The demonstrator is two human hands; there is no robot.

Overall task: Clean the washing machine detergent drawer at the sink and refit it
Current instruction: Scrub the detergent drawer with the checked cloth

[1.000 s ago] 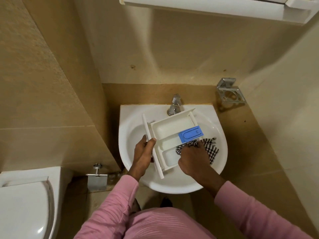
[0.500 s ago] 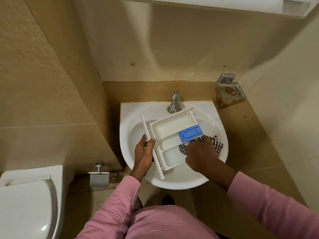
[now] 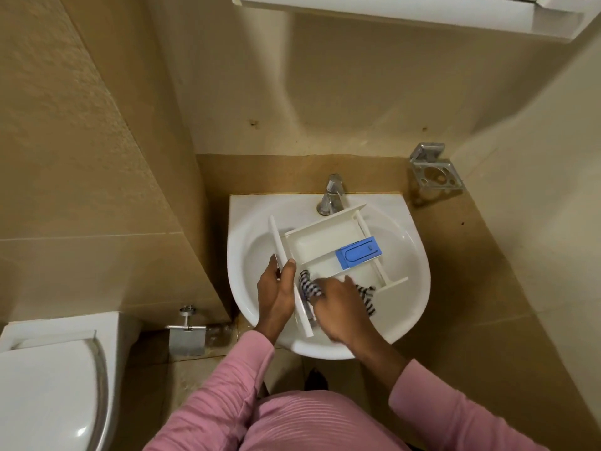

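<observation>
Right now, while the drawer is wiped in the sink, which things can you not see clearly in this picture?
Head view only:
- Near compartment of the drawer: covered by the right hand and the cloth.
- Sink drain: hidden under the drawer.
- Tap: whether water runs is not visible.
- Right hand: blurred by motion, so its grip on the cloth is unclear.
- Cabinet: cut off by the top edge.
- Toilet: cut off by the left edge.

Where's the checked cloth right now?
Head view: the checked cloth is under the right hand in the drawer's near compartment, beside the left hand, over the sink.
</observation>
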